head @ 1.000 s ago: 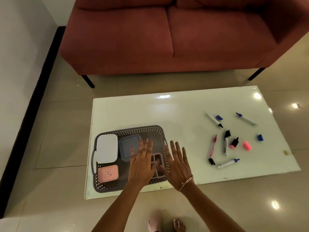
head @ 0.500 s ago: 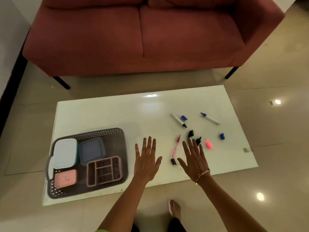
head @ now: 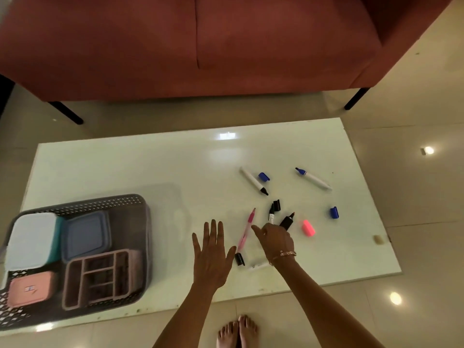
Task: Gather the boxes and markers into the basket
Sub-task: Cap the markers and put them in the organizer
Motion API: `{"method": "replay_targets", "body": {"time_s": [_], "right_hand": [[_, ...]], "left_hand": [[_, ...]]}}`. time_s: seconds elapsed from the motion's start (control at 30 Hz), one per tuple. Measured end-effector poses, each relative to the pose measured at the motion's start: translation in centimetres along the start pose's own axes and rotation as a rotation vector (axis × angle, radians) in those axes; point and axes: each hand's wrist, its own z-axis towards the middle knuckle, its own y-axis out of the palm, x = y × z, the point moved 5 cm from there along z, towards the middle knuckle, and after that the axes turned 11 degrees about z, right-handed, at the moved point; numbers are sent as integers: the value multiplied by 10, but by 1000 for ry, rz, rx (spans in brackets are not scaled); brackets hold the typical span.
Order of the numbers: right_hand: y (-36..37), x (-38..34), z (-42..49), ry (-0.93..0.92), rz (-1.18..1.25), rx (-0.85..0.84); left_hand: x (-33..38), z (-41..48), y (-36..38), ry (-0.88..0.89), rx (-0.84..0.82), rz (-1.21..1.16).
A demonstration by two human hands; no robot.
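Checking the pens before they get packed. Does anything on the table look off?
Yes. Several markers lie uncapped: loose blue caps and a pink cap sit apart from the pens, and the white marker shows a bare black tip. Nothing looks spilled.

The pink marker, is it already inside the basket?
No, the pink marker lies on the white table, apart from the basket.

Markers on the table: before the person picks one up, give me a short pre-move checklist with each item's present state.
1. Boxes in basket: ok, four inside.
2. Markers gathered: not ok, all loose on table.
3. Right hand near a marker: ok, over the black marker.
4. Right hand's grip: cannot tell, fingers curled.
5. Left hand free: ok, open, empty.
6. Caps on: not ok, blue cap and pink cap lie loose.
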Motion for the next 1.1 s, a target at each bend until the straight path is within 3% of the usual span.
{"method": "replay_targets", "body": {"time_s": [0.23,0.33,0.47,0.73,0.87,1.1], "right_hand": [[43,-9,33,287,260,60],[33,-21,34,296,357,100],[11,-86,14,77,545,85],[49,-234,-64,-424,692,-65],[103,-257,-88,-552,487,-260],[143,-256,-91,-768,100,-183]], "left_hand": [[-15,-6,22,44,39,35],[-30,-18,18,38,64,47],[-53,-32,-16,35,162,56],[-178,-50,-86,-267,226,41],[-240,-75,-76,-364,205,42],[-277,-101,-45,-427,191,-9]]}}
